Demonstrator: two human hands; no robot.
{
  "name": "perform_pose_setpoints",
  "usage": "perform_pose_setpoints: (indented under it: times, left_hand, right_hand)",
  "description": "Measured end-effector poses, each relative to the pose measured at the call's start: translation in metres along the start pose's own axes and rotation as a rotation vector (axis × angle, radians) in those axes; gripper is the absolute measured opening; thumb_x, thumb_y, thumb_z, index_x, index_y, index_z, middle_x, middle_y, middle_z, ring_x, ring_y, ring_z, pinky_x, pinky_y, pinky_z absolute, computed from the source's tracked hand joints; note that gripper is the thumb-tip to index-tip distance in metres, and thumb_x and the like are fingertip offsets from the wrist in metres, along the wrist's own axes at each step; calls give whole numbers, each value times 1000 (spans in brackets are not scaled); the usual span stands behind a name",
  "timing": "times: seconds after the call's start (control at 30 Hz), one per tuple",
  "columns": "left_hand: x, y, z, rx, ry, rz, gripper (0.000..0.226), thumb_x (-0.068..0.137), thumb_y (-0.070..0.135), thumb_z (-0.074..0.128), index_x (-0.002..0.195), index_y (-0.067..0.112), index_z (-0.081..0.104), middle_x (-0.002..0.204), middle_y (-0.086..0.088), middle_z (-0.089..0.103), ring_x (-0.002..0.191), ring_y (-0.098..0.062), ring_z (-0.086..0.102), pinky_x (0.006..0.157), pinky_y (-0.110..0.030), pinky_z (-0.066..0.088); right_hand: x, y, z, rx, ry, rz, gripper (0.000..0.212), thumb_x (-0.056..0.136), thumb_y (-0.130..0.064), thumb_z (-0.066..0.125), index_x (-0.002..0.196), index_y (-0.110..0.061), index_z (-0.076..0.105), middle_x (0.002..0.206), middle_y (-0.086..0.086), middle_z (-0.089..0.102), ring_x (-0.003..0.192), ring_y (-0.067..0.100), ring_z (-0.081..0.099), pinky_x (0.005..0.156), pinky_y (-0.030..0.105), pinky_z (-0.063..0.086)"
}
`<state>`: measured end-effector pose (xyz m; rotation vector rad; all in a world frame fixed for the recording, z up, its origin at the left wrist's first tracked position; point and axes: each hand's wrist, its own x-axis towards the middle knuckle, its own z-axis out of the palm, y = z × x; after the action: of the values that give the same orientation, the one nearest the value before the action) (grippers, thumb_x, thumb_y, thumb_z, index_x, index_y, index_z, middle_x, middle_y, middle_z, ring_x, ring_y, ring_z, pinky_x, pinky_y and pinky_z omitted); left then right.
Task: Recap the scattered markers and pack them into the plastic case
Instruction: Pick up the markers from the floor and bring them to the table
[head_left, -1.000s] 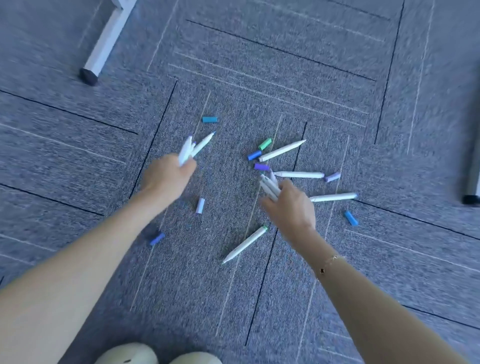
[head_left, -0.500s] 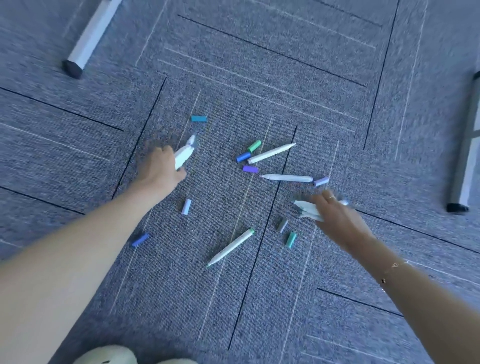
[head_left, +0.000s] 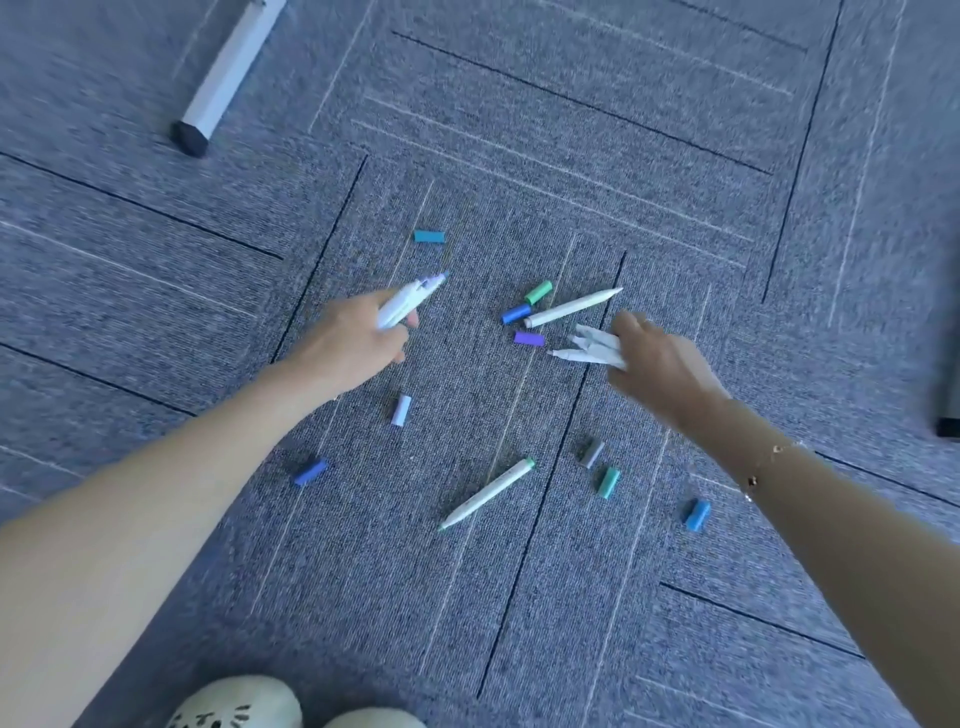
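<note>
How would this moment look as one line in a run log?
phase: gathering markers | left hand: grip on markers | right hand: grip on marker bundle | carpet: loose caps, uncapped markers | case: not visible

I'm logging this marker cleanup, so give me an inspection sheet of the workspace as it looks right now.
Surface: grey carpet tiles, no table.
Job's things: two uncapped markers lie loose, one upper and one lower; loose caps are scattered around, among them teal, green, purple, dark blue and grey. Plastic case: nothing seen.
Clutter: nothing seen.
Grippers: left hand grips a bundle of markers; right hand grips another bundle, somewhat blurred.
Cables: nothing seen.
Surroundings: white furniture leg at upper left, dark object at the right edge, pale shoes at the bottom.
</note>
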<state>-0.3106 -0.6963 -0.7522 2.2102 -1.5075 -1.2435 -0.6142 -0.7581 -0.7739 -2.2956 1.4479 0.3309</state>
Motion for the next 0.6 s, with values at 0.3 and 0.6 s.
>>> perform_pose_setpoints:
  times: [0.3, 0.6]
  left_hand:
    - [-25, 29, 22, -212, -58, -103, 18, 92, 18, 59, 110, 15, 57, 67, -3, 58, 44, -4, 47, 34, -11, 36]
    - [-97, 35, 110, -1391, -342, -1185, 36, 92, 24, 55, 73, -4, 68, 74, -7, 60, 36, -5, 36, 36, -12, 32]
  right_hand:
    - [5, -14, 5, -39, -62, -4, 23, 94, -13, 52, 117, -12, 50, 110, 7, 48, 67, 18, 57, 59, 29, 56]
    - [6, -22, 6, -136, -55, 109, 21, 93, -27, 56, 108, -14, 48, 75, -7, 43, 57, 4, 47, 46, 17, 41]
